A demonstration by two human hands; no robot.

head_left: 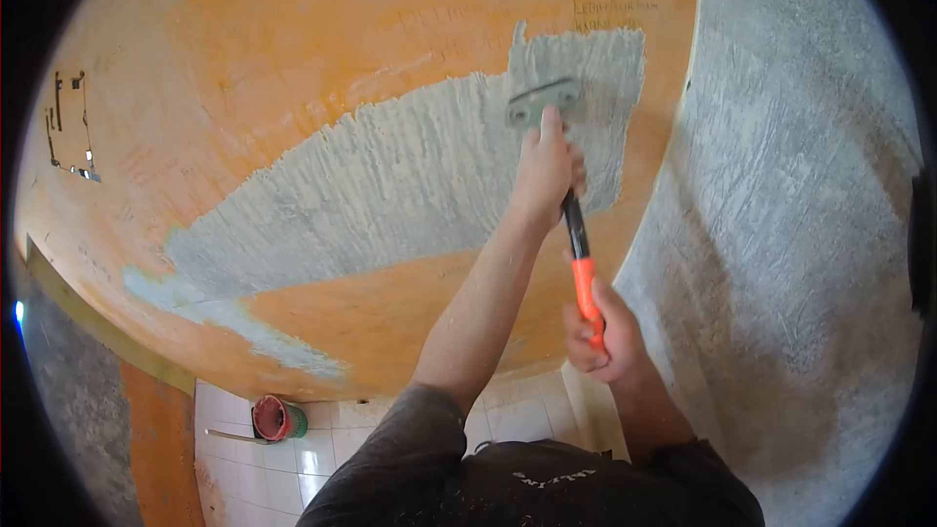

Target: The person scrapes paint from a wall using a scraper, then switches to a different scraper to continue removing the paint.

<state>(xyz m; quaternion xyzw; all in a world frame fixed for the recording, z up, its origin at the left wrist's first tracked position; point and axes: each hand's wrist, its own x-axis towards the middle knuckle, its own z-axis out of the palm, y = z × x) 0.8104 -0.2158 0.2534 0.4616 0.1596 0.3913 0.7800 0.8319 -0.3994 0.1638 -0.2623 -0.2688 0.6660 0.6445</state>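
A long-handled scraper [576, 229] leans up against the orange wall [459, 298], its wide grey head lying over a rough grey patch [390, 181] in the paint. Close behind that head, my left hand [549, 171] is wrapped around the upper shaft, one finger stretched out toward the head. Lower down, my right hand [607, 334] grips the orange end of the handle, fingers curled round it. The patch has ragged edges and vertical streaks, with orange paint on all sides.
To the right, a grey rough wall [791, 205] meets the orange one at a corner. A bucket [278, 418], reddish inside, stands on the white tiled floor [317, 459] with a stick beside it. At far left, a broken black outline [73, 127] marks the wall.
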